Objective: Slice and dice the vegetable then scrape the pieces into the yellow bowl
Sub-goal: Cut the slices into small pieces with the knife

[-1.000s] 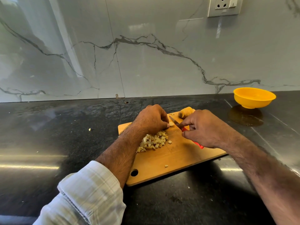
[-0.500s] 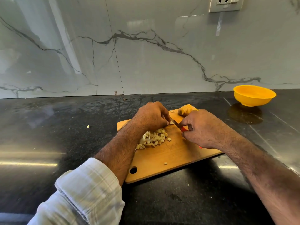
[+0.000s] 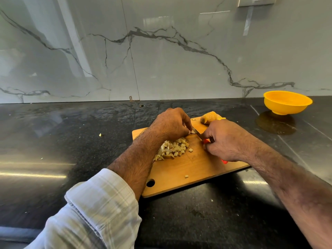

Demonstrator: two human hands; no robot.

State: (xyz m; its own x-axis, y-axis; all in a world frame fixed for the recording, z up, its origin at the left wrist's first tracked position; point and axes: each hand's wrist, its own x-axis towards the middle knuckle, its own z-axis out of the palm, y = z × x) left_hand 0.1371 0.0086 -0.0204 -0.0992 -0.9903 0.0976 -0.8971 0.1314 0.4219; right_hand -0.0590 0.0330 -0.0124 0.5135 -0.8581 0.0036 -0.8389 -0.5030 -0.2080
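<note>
Right hand (image 3: pixel 224 141) grips a red-handled knife (image 3: pixel 197 134); left hand (image 3: pixel 172 124) pinches a pale piece on the wooden board (image 3: pixel 194 169), diced cubes (image 3: pixel 173 149) at its seven o'clock.

No legible text, labels, brands, numbers or signs.

No readable marking appears on the wall panels, the dark counter (image 3: pixel 53 150), the wooden cutting board (image 3: pixel 188 169), the yellow bowl (image 3: pixel 287 103) or the red-handled knife (image 3: pixel 206 141). The white fitting (image 3: pixel 256 1) at the top edge of the wall is cut off by the frame; no lettering can be made out on it.
</note>
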